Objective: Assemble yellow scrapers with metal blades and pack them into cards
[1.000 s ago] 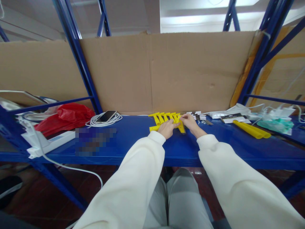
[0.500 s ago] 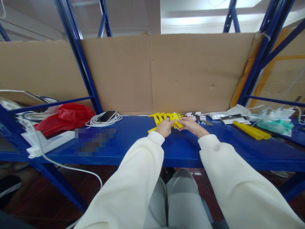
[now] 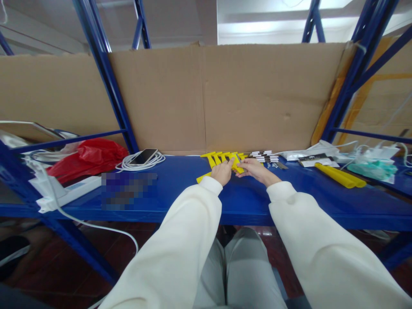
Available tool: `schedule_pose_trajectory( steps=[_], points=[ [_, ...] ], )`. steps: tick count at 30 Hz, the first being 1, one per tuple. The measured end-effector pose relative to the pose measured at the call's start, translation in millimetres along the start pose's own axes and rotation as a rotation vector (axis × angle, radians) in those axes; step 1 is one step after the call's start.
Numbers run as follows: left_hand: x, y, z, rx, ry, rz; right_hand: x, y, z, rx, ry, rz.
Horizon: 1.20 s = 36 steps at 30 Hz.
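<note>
A yellow plastic tool [image 3: 237,165], which looks like a small scraper, is between my two hands above the blue shelf. My left hand [image 3: 221,172] has its fingers closed at the tool's left side. From the right, my right hand [image 3: 255,169] pinches its lower end with thumb and fingers. Just beyond my hands lies a row of similar yellow T-shaped tools [image 3: 217,159]. Another yellow piece [image 3: 202,177] pokes out to the left of my left hand, partly hidden by it. My fingers cover some of the held tool.
White-and-black packets [image 3: 261,155] are stacked behind my right hand, near a small dark flat piece [image 3: 282,165]. Yellow tubes [image 3: 339,176] lie right. A phone [image 3: 144,157] on coiled white cable, a red bag [image 3: 93,156] and a power strip [image 3: 79,191] are left. Cardboard [image 3: 244,98] backs the shelf.
The yellow tool has turned slightly in my hands and its face shows differently. My right fingers have shifted a little down and left along it. The yellow piece by my left hand sticks out further.
</note>
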State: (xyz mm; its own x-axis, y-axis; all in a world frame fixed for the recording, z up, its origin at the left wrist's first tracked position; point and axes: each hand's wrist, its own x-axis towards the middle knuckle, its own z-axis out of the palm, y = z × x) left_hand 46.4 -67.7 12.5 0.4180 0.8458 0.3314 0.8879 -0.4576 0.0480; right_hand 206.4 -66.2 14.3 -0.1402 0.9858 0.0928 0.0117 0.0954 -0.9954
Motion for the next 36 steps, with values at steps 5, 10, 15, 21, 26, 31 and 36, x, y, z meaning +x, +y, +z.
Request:
schedule_pose_trajectory(
  steps=[5,10,15,21,26,31,36],
  points=[
    [-1.0,1.5,-3.4,-0.012,0.018,0.011,-1.3,-2.9,0.6,-0.001,0.011,0.035],
    [-0.7,-0.6,-3.1,0.007,0.033,0.024,-5.6,-6.4,2.3,0.024,-0.016,0.035],
    [-0.1,-2.7,-2.6,0.004,0.025,0.045,-6.4,-8.0,3.4,0.037,-0.033,0.04],
    [-0.3,-2.6,-2.2,-0.012,0.022,0.057,-4.0,-7.0,1.5,0.019,-0.009,0.054],
    [0.1,-3.5,-1.1,-0.016,0.04,0.056,-4.0,-6.5,1.4,0.013,-0.025,0.044],
    [-0.4,-3.0,-1.9,-0.023,0.042,0.057,-4.5,-7.3,1.8,0.023,-0.02,0.048],
    [-2.0,-1.4,-2.8,-0.018,0.041,0.056,-2.1,-5.2,0.7,0.038,-0.004,0.039]
  ],
)
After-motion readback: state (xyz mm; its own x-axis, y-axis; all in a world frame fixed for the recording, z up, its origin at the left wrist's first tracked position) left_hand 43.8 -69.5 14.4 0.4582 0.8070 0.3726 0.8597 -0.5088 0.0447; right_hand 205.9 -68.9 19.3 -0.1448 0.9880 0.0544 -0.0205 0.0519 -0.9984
